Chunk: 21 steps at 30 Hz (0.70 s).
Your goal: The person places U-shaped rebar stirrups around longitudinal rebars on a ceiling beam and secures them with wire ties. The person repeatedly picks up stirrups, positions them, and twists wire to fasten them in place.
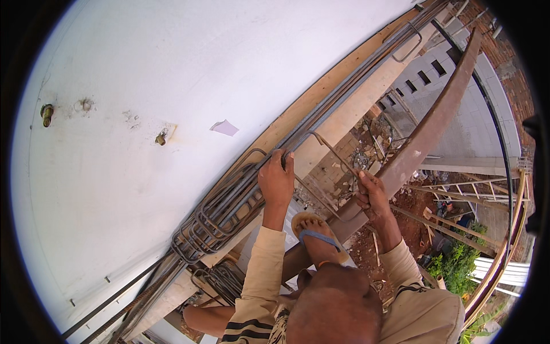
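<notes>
My right hand (pixel 375 198) is closed around one side of a bent steel stirrup (pixel 333 150), a thin rectangular loop of rebar. The loop's upper bend hooks over a bundle of long rebar (pixel 321 117) that runs diagonally along the white wall. On that bundle, my left hand (pixel 277 179) has its fingers curled around the bars, just above and right of a cluster of stirrups (pixel 212 229). These stirrups are threaded on the long bars and crowd together at the lower left. Farther up, a single stirrup (pixel 413 46) hangs on the same bars.
A wooden board (pixel 338 137) lies under the bars. My sandalled foot (pixel 318 235) rests by a brown steel beam (pixel 424 140). Far below are rubble, poles, a ladder (pixel 467 189) and plants (pixel 458 261). More stirrups (pixel 220 281) lie beneath the board. Pipe stubs (pixel 161 137) protrude from the wall.
</notes>
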Tool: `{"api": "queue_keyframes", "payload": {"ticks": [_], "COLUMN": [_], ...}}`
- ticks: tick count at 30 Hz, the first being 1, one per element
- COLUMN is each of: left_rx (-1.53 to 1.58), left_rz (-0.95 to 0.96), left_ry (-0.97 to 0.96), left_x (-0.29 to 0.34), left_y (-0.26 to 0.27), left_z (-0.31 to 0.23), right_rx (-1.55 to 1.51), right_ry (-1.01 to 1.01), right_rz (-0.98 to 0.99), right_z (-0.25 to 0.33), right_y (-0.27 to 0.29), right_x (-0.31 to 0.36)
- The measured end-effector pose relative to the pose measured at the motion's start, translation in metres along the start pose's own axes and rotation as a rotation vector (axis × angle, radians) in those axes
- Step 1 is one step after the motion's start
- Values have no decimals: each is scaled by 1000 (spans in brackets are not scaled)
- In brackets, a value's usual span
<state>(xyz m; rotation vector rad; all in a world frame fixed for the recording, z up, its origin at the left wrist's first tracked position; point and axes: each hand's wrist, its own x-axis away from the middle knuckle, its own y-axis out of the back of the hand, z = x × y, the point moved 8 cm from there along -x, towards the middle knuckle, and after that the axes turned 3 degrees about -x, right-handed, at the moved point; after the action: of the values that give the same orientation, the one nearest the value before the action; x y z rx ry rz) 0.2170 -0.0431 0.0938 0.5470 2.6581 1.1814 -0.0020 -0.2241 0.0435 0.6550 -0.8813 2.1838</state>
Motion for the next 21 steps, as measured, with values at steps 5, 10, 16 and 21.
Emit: {"api": "queue_keyframes", "payload": {"ticks": [5,10,16,21], "left_rx": [-159,-118,-65,21], "left_rz": [146,234,180,205], "left_ry": [54,60,125,335], "left_x": [-9,-7,-1,4], "left_y": [-56,-77,-93,-105], "left_z": [-12,-18,-15,-10], "right_rx": [614,1201,1519,1711], "right_ry": [223,651,761,758], "right_rz": [-66,168,337,307], "right_z": [55,125,157,166], "right_y": [36,16,-28,-50], "right_x": [-35,-76,-79,-79]}}
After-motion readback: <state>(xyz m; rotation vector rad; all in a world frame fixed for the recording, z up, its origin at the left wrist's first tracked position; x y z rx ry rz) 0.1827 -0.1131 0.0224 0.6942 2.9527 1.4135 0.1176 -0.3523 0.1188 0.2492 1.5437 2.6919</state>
